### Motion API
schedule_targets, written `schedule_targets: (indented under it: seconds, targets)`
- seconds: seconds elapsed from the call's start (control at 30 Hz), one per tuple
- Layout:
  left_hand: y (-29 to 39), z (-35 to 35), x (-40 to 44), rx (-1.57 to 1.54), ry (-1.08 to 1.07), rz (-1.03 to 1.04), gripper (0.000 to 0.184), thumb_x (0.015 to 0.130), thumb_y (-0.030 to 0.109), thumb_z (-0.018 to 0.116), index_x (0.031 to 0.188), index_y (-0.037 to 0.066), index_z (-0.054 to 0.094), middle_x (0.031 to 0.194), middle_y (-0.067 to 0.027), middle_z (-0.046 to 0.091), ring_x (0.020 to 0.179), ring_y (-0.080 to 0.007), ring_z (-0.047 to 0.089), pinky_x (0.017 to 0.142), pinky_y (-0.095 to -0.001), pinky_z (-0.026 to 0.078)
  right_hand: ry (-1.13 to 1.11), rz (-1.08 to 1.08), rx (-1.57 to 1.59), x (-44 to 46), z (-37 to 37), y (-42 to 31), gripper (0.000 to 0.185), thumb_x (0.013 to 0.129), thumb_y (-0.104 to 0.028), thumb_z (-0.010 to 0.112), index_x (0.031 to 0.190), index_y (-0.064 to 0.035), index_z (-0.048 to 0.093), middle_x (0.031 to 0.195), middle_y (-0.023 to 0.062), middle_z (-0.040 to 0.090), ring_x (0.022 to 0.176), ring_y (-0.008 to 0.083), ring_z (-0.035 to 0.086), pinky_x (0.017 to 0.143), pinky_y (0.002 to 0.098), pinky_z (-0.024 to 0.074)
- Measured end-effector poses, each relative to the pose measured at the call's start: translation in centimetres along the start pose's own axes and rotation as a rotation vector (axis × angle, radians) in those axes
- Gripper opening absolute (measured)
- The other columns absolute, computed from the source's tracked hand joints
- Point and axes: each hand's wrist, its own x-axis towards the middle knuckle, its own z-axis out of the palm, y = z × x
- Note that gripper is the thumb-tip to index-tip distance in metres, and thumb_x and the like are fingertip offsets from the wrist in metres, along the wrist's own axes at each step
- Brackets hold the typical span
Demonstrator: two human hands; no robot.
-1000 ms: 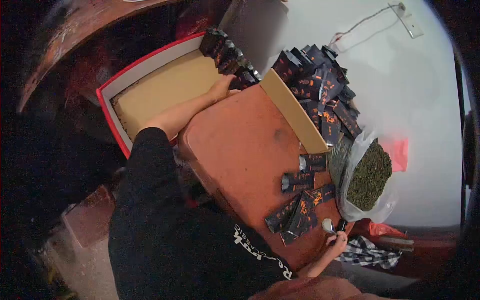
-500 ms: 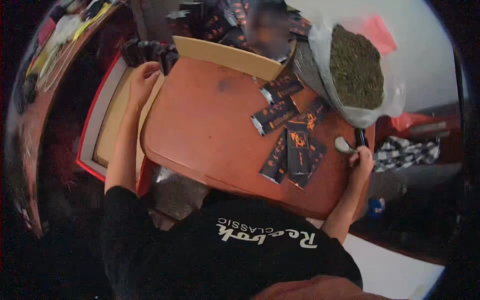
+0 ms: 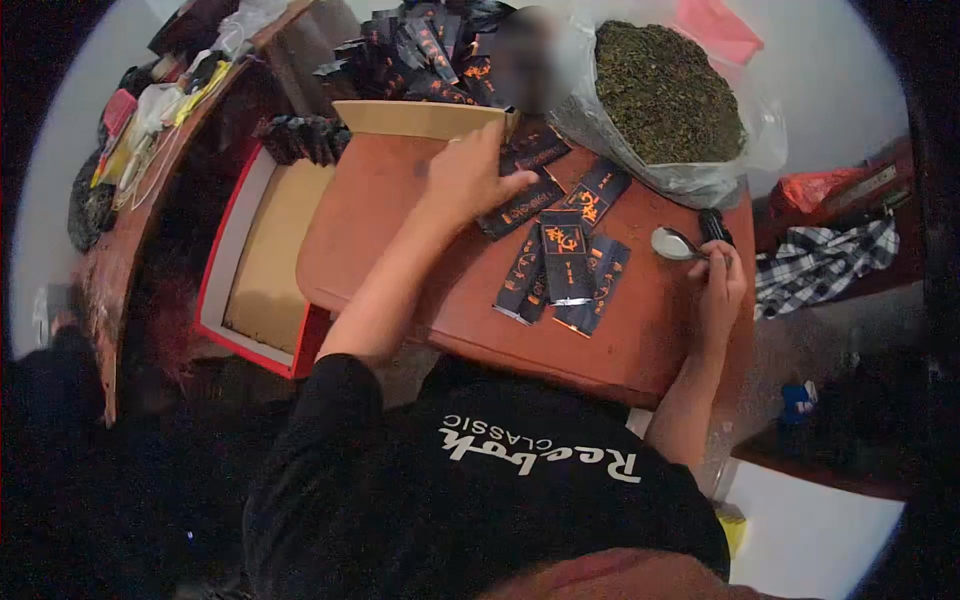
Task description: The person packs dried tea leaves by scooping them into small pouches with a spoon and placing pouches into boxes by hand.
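"Where are the flat black packets with orange print?"

"Overlapping on the right half of the brown tabletop. The left hand has come to them from the open, red-sided cardboard box beyond the left edge, so attention is now on these loose ones."

"Has it gripped one?"

"No grip shows; it's half-open, thumb spread from the fingers."

"And the right hand?"

"Still by the right edge, fingers closed around a shiny metal spoon."

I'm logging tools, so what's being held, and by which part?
The right hand holds the spoon by its handle; nothing shows held in the left hand.
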Motion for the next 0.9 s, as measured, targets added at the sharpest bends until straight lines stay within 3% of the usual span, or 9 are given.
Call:
schedule_targets:
  seconds: [0.1,0.27,0.4,0.53,0.6,0.7,0.77,0.83,0.9]
  targets:
    - [0.5,1.5,0.2,0.073,-0.002,-0.039,0.067,0.071,0.046,0.080,0.116,0.005,0.052,0.110,-0.0179,0.065,0.107,-0.0388,0.062,0.087,-0.0486,0.052,-0.101,0.026,0.009,0.1,-1.4,0.0,0.020,0.103,-0.017,0.048,0.099,-0.0042,0.062,0.071,-0.0006,0.057,0.064,0.0076,0.052,0.059,0.0224,0.0413]
    - [-0.4,2.9,0.0,0.067,0.083,-0.015,0.065,0.070,0.037,0.078,0.118,0.003,0.051,0.112,-0.0194,0.063,0.107,-0.0405,0.061,0.087,-0.0494,0.052,-0.155,-0.133,-0.046,-0.6,-1.1,-0.4,0.021,0.102,-0.018,0.049,0.100,-0.0034,0.063,0.069,-0.0012,0.058,0.062,0.0067,0.053,0.057,0.0230,0.0421]
    - [0.0,0.8,0.0,-0.010,0.103,0.076,0.061,0.070,0.029,0.078,0.118,0.001,0.050,0.111,-0.0226,0.062,0.105,-0.0418,0.060,0.089,-0.0482,0.050,-0.103,-0.099,-0.164,-1.3,-1.1,-2.0,0.019,0.101,-0.017,0.050,0.102,-0.0033,0.064,0.069,-0.0009,0.059,0.064,0.0058,0.055,0.058,0.0237,0.0437]
    - [1.6,-3.4,-0.8,0.010,0.207,0.235,0.062,0.070,0.021,0.078,0.120,0.000,0.049,0.107,-0.0249,0.061,0.102,-0.0428,0.059,0.090,-0.0474,0.049,-0.060,-0.113,-0.005,-0.1,-1.0,-1.8,0.018,0.100,-0.015,0.051,0.099,-0.0046,0.065,0.066,-0.0001,0.059,0.063,0.0070,0.057,0.058,0.0253,0.0454]
    - [2.8,-6.4,-0.9,0.031,0.038,0.219,0.065,0.070,0.019,0.079,0.125,0.002,0.048,0.113,-0.0237,0.060,0.110,-0.0405,0.058,0.094,-0.0453,0.047,-0.049,-0.058,-0.016,0.9,-1.1,-2.6,0.018,0.099,-0.014,0.051,0.097,-0.0044,0.066,0.066,0.0025,0.061,0.064,0.0084,0.060,0.058,0.0266,0.0471]
    - [3.3,-7.5,0.0,0.105,-0.131,0.262,0.067,0.070,0.015,0.079,0.128,0.003,0.047,0.117,-0.0227,0.060,0.114,-0.0390,0.057,0.097,-0.0438,0.046,-0.080,-0.194,-0.190,2.8,2.0,-6.0,0.018,0.096,-0.015,0.052,0.098,-0.0043,0.067,0.073,0.0114,0.067,0.067,0.0193,0.068,0.061,0.0323,0.0507]
    - [3.7,-7.4,1.0,0.140,-0.203,0.308,0.069,0.070,0.014,0.079,0.129,0.003,0.046,0.118,-0.0221,0.060,0.115,-0.0386,0.057,0.098,-0.0436,0.046,-0.158,-0.272,-0.228,4.3,5.3,-6.0,0.020,0.094,-0.019,0.053,0.099,-0.0059,0.067,0.081,0.0187,0.069,0.075,0.0331,0.070,0.068,0.0405,0.0531]
    - [4.3,-6.9,1.9,0.132,-0.276,0.332,0.071,0.070,0.014,0.080,0.130,0.003,0.045,0.120,-0.0211,0.059,0.116,-0.0382,0.057,0.099,-0.0436,0.046,-0.263,-0.404,-0.245,5.9,8.5,-4.8,0.019,0.095,-0.017,0.052,0.099,-0.0031,0.065,0.073,0.0118,0.068,0.064,0.0200,0.068,0.061,0.0353,0.0513]
    - [4.7,-6.2,2.6,0.041,-0.192,0.416,0.074,0.067,0.016,0.080,0.131,0.004,0.046,0.115,-0.0235,0.061,0.108,-0.0416,0.059,0.093,-0.0450,0.048,-0.290,-0.422,-0.286,5.8,10.7,-4.9,0.020,0.095,-0.016,0.052,0.098,-0.0025,0.065,0.075,0.0144,0.068,0.067,0.0259,0.069,0.064,0.0380,0.0522]
